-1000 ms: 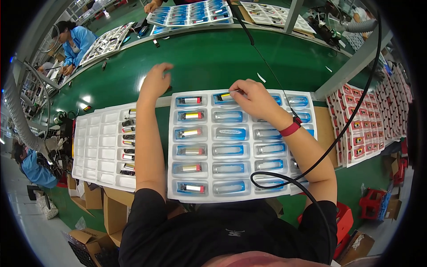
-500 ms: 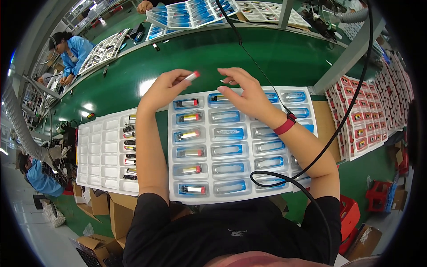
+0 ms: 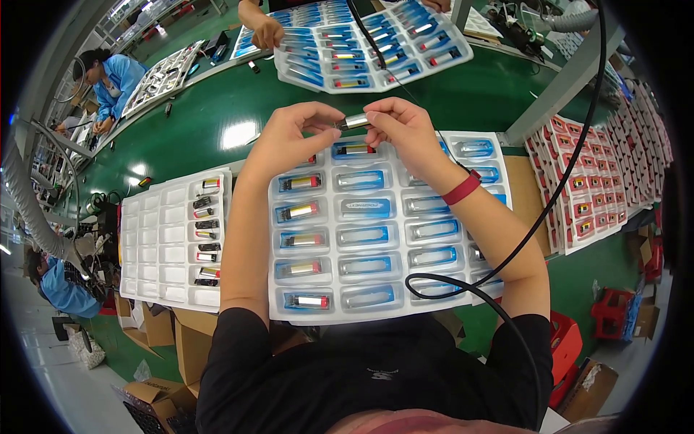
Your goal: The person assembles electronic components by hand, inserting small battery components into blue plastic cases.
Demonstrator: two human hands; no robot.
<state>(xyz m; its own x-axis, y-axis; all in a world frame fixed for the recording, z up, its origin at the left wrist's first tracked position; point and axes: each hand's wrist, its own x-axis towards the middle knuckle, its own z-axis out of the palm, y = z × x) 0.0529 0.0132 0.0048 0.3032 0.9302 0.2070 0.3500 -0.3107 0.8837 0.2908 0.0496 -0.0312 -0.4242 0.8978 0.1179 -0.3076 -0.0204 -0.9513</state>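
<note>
In front of me, over the far edge of the middle tray, I hold a small silver cylindrical battery cell (image 3: 356, 121) with a black end. My right hand (image 3: 405, 130) pinches its silver body, fingers closed. The thumb and forefinger of my left hand (image 3: 300, 137) close around the black end, where fine leads seem to show. Below lies a white compartment tray (image 3: 332, 239) with blue translucent shells. Cells with red or black ends sit in its left column and in the top shell of the second column (image 3: 354, 150); several shells hold none.
Left of it, another white tray (image 3: 173, 235) carries black and silver parts along its right column. Stacked trays with red parts (image 3: 578, 181) stand to the right. A black cable (image 3: 535, 224) hangs across my right arm. Opposite, a person's hand (image 3: 267, 32) grips a filled tray (image 3: 361, 54).
My hands have come together, and the right now grips the cell that the left held alone. Across the bench, the other person's tray has moved right and nearer.
</note>
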